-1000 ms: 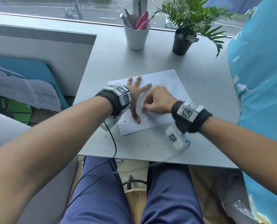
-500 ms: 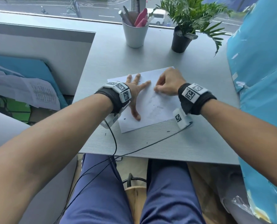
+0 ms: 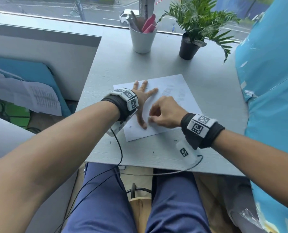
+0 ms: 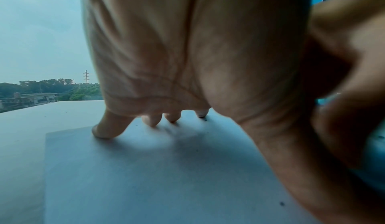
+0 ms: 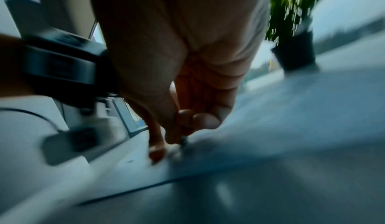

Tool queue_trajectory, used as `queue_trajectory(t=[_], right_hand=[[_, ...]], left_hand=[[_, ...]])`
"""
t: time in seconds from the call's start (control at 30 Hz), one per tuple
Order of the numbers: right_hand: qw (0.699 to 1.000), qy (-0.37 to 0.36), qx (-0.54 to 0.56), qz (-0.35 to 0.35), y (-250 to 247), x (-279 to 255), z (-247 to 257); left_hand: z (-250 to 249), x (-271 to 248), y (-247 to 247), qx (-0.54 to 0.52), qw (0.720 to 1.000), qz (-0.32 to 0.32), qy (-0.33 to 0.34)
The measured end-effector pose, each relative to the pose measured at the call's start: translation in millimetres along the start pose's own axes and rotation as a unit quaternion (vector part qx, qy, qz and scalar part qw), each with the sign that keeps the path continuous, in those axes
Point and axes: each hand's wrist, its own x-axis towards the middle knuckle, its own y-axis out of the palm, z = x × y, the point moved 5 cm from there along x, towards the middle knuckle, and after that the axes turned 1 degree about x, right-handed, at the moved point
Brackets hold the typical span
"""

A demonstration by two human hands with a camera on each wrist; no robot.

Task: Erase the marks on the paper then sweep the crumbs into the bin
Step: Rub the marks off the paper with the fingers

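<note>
A white sheet of paper [image 3: 181, 91] lies on the grey desk [image 3: 215, 78], with faint pencil marks [image 3: 173, 92] near its far right. My left hand [image 3: 142, 98] lies flat on the sheet with its fingers spread [image 4: 104, 130], holding the paper [image 4: 145, 178] down. My right hand [image 3: 163, 111] is curled and pinches a small white eraser [image 3: 150, 118] against the paper beside the left thumb. In the blurred right wrist view its fingertips [image 5: 200, 120] press down on the sheet. Small dark crumbs [image 3: 129, 127] dot the paper and the desk's near part.
A white cup of pens [image 3: 142, 39] and a potted plant [image 3: 190, 46] stand at the desk's far edge by the window. A light blue covered bulk [image 3: 271, 81] borders the right side. A grey partition [image 3: 55, 52] lines the left. Wrist cables [image 3: 119, 148] hang over the near edge.
My right hand went from the sheet's middle up to its far edge, then came back toward me, beside the left thumb. The left hand has stayed flat on the paper.
</note>
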Motion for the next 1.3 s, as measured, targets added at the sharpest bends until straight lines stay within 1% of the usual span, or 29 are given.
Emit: queue_trajectory(t=[0.03, 0.07, 0.1, 0.17, 0.2, 0.23, 0.27, 0.3, 0.37, 0.4, 0.43, 0.53, 0.57, 0.6, 0.63, 0.7, 0.73, 0.77, 0.8, 0.9, 0.93, 0.97, 1.03, 1.13, 1.17, 1.2, 1.3], right_hand=[[1.000, -0.012, 0.001, 0.023, 5.3, -4.8, 3.8], [1.000, -0.012, -0.001, 0.027, 2.5, -2.0, 1.2], [1.000, 0.006, 0.006, 0.006, -7.5, 7.6, -9.4], [0.996, 0.053, 0.018, -0.070, -36.1, 28.8, -36.8], [0.993, 0.064, 0.010, -0.103, -46.5, 34.3, -44.8], [0.991, 0.063, 0.005, -0.118, -48.5, 35.9, -46.1], [0.993, 0.055, 0.000, -0.107, -41.3, 33.1, -41.0], [0.996, 0.037, -0.005, -0.077, -28.2, 26.7, -30.8], [1.000, 0.001, -0.004, 0.008, 0.6, 6.1, -8.2], [1.000, -0.009, -0.005, 0.025, 4.4, 3.2, -5.9], [1.000, -0.005, -0.007, 0.016, -1.7, 7.1, -10.5], [0.994, 0.061, -0.010, -0.096, -48.0, 33.3, -49.2], [0.991, 0.070, -0.014, -0.112, -56.4, 36.8, -55.9], [0.992, 0.062, -0.017, -0.108, -53.9, 36.5, -54.3], [0.995, 0.042, -0.020, -0.084, -43.0, 31.4, -44.5], [1.000, -0.010, -0.016, -0.008, -9.5, 10.9, -17.0], [0.999, -0.023, -0.010, 0.026, 1.2, 2.6, -10.3], [0.999, -0.029, -0.007, 0.037, 1.8, 1.3, -9.5], [0.999, -0.024, -0.009, 0.022, -6.3, 7.0, -14.1], [0.996, 0.047, -0.004, -0.081, -50.8, 34.0, -50.4], [0.992, 0.059, -0.013, -0.107, -60.5, 38.7, -57.4], [0.991, 0.058, -0.023, -0.116, -61.2, 40.9, -58.6], [0.995, 0.031, -0.029, -0.089, -43.8, 32.4, -43.0], [1.000, -0.011, -0.013, 0.007, -9.9, 9.5, -20.9], [1.000, -0.013, -0.007, 0.013, -10.5, 10.5, -23.3], [1.000, -0.001, 0.003, -0.004, -18.8, 17.0, -30.8], [0.992, 0.072, 0.018, -0.100, -57.3, 40.8, -64.0]], left_hand=[[0.6, 0.3, 0.6, 0.001, 1.000, -0.001, 0.000], [0.5, -0.1, 0.9, 0.001, 1.000, -0.001, 0.001], [0.5, -0.7, 0.6, -0.002, 1.000, -0.001, 0.003], [1.4, -2.6, -0.7, -0.016, 1.000, 0.001, 0.004], [1.1, -3.8, -1.8, -0.020, 1.000, 0.002, 0.004], [1.2, -4.0, -2.6, -0.020, 1.000, 0.002, 0.003], [1.2, -3.6, -2.5, -0.018, 1.000, 0.002, 0.001], [1.2, -2.5, -2.1, -0.014, 1.000, 0.002, -0.001], [1.2, -0.5, -0.6, -0.005, 1.000, 0.003, -0.002], [0.9, -0.4, -0.6, -0.003, 1.000, 0.004, -0.001], [0.2, -0.4, -0.2, -0.005, 1.000, 0.007, 0.000], [0.0, -3.9, -1.6, -0.015, 1.000, 0.007, 0.002], [0.2, -4.4, -1.9, -0.018, 1.000, 0.004, 0.003], [0.3, -4.3, -1.8, -0.019, 1.000, 0.000, 0.004], [0.9, -3.2, -1.9, -0.017, 1.000, -0.004, 0.004], [1.1, -0.7, -0.3, -0.009, 1.000, -0.004, 0.005], [1.4, 0.3, 0.1, -0.005, 1.000, -0.003, 0.004], [1.4, 0.3, 0.3, -0.003, 1.000, -0.002, 0.002], [0.9, -0.4, 0.4, -0.004, 1.000, -0.002, 0.002], [0.9, -2.1, -0.4, -0.020, 1.000, -0.002, 0.008], [1.1, -1.4, -0.4, -0.023, 1.000, -0.002, 0.009], [1.6, -0.6, -0.5, -0.022, 1.000, -0.002, 0.008], [1.8, 0.4, -0.3, -0.014, 1.000, 0.002, 0.004], [0.9, 0.8, 0.4, 0.004, 1.000, 0.002, 0.000], [0.8, 0.2, 0.2, 0.005, 1.000, 0.003, 0.001], [0.6, 0.0, -0.2, 0.002, 1.000, 0.005, 0.003], [1.1, -0.3, -0.6, -0.016, 1.000, 0.006, 0.006]])
